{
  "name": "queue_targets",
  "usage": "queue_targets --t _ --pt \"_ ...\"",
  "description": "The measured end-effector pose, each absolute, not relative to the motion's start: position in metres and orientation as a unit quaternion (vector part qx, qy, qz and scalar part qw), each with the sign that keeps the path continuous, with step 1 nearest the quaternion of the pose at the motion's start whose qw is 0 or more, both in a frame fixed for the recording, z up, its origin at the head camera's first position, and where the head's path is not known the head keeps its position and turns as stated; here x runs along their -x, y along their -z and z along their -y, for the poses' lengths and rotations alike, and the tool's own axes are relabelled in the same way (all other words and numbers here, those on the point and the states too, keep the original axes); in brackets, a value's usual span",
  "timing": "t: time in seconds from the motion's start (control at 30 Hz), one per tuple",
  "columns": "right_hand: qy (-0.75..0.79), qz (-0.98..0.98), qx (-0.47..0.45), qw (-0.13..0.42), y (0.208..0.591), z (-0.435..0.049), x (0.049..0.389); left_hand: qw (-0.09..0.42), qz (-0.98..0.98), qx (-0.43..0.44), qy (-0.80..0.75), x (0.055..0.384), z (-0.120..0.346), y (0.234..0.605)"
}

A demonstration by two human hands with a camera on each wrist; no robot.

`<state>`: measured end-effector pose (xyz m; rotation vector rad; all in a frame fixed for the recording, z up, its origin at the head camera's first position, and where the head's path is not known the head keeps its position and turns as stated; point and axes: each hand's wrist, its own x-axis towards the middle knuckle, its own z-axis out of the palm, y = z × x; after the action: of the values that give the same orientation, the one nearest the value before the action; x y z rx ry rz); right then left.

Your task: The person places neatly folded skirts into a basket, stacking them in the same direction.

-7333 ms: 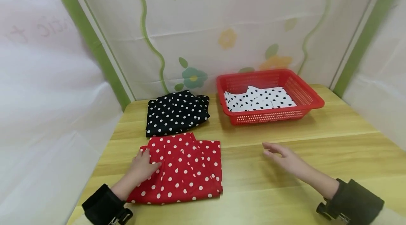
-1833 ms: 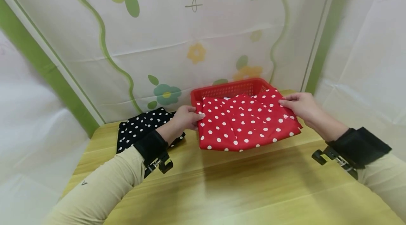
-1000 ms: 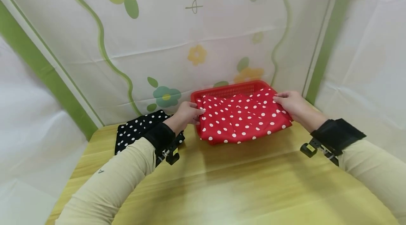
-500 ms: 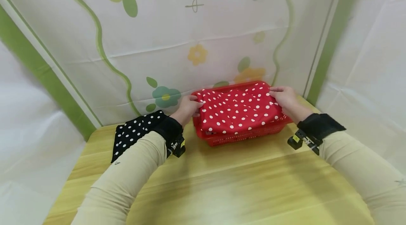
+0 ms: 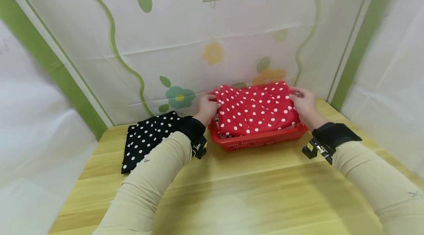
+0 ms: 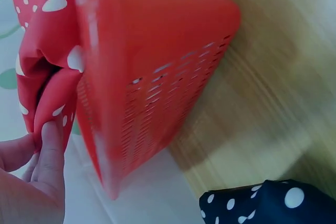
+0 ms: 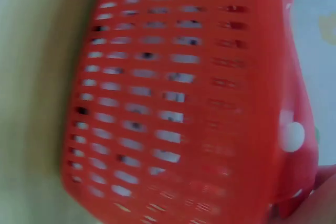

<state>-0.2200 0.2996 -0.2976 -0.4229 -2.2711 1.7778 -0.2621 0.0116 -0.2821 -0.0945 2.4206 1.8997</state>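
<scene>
A folded red cloth with white dots (image 5: pixel 256 108) lies over the mouth of the red plastic basket (image 5: pixel 261 140). My left hand (image 5: pixel 208 108) pinches its left edge between thumb and fingers, which the left wrist view shows closely at the folded red layers (image 6: pixel 52 93). At the cloth's right edge, my right hand (image 5: pixel 304 104) grips the other side; in the right wrist view only part of that hand shows, behind the basket wall (image 7: pixel 157 98). White cloth with black dots shows through the basket's holes and at its left front corner.
A folded black cloth with white dots (image 5: pixel 145 137) lies on the wooden table (image 5: pixel 238 190) left of the basket, partly hidden by my left forearm. A white curtain with printed flowers (image 5: pixel 172 25) hangs close behind the basket.
Both hands carried the red dotted cloth from the table's front left to the basket. Over the last second it moved back and came down onto the basket, baring the basket's front wall.
</scene>
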Motion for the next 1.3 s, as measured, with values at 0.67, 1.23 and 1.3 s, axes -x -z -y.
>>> queue_targets --t 0.67,1.23,1.3 --pt "-0.516 0.853 0.082 0.023 0.311 -0.305 0.224 0.054 -0.861 -0.07 -0.5 0.255 -0.008 0.279" --pt "-0.37 0.929 -0.001 0.008 0.302 -0.311 0.22 0.03 -0.898 -0.165 -0.406 0.248 0.005 0.284" --pt "-0.368 0.93 0.0 0.007 0.3 -0.312 0.219 0.023 -0.899 -0.175 -0.402 0.246 0.006 0.284"
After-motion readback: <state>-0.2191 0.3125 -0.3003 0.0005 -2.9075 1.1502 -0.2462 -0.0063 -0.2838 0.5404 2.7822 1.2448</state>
